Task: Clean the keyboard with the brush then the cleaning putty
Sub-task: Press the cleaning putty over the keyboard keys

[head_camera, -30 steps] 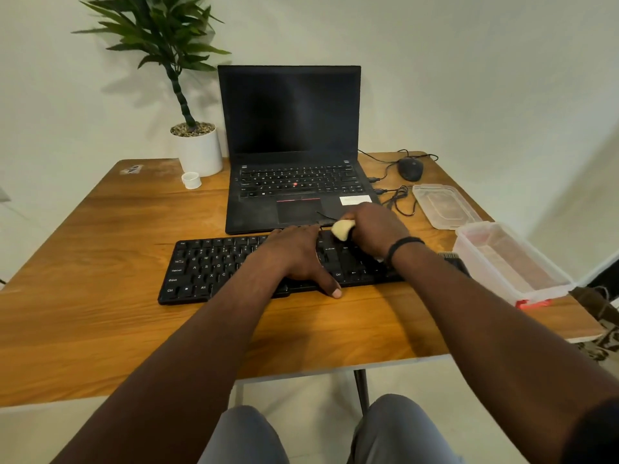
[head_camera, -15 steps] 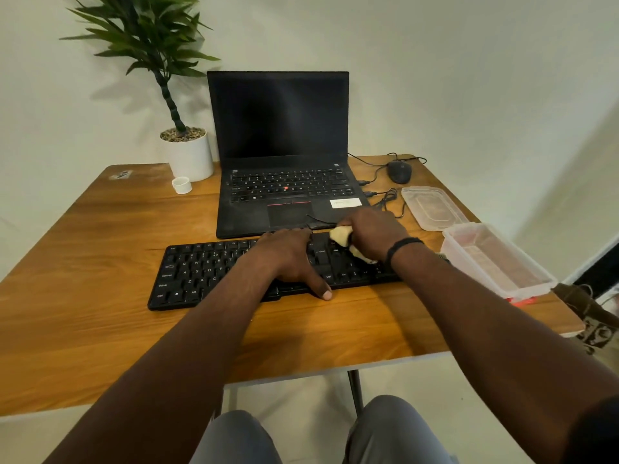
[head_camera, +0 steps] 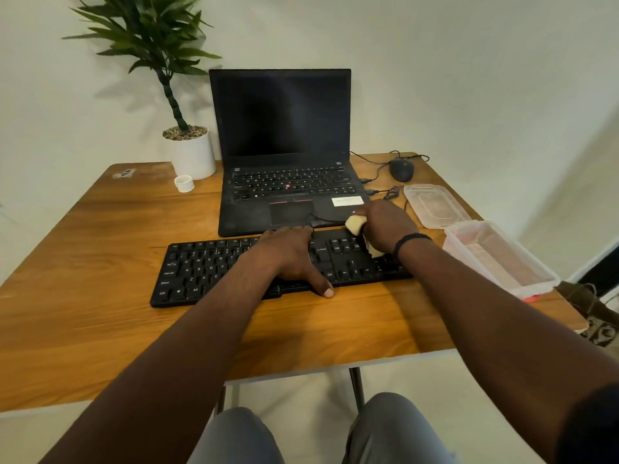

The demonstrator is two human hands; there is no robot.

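Black full-size keyboard [head_camera: 214, 272]: long axis left-right, near the table's front. Your left hand [head_camera: 289, 259] presses flat mid-board; your right hand [head_camera: 385, 226] grips the pale brush [head_camera: 355, 225] over its right end.

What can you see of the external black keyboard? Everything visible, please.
The keyboard is a full-size black slab, plastic by its look, with white legends. It lies flat on the wooden table, just in front of the laptop. The left hand rests on its middle, thumb over the front edge. The right hand holds a pale brush over its right end, which the forearm partly hides.
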